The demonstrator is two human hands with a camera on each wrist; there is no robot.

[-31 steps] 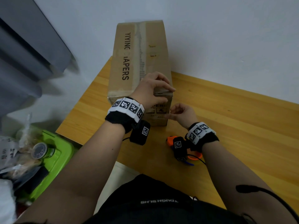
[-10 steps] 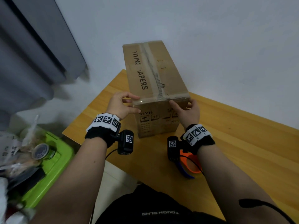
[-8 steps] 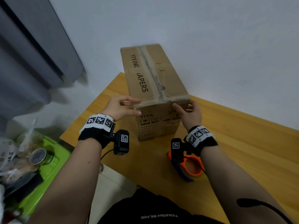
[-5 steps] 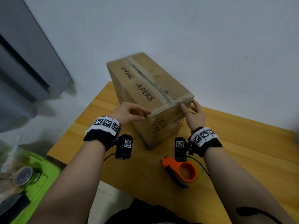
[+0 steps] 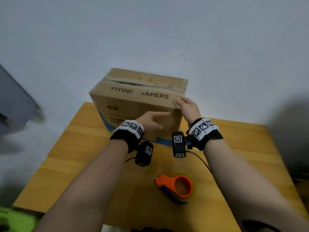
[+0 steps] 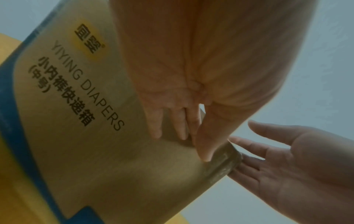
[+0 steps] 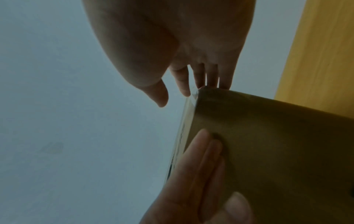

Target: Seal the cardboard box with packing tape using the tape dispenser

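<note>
The cardboard box (image 5: 138,104) printed YIYING DIAPERS stands at the table's far edge, its long side facing me and a taped seam running along its top. My left hand (image 5: 155,120) lies flat with straight fingers (image 6: 182,121) against the box's (image 6: 76,136) near face. My right hand (image 5: 185,104) touches the box's upper right corner with straight fingertips (image 7: 201,78); its open palm (image 6: 287,159) shows beside that edge. The orange tape dispenser (image 5: 175,186) with a blue handle lies on the table near me, between my forearms, untouched.
The wooden table (image 5: 80,158) stands against a white wall. A green bin (image 5: 15,220) sits on the floor at the lower left. A grey panel (image 5: 13,101) is at the far left. Cables hang from both wrist cameras.
The box has been turned so its long side faces me instead of its short end. Both hands went from holding the near top edge to resting flat on it.
</note>
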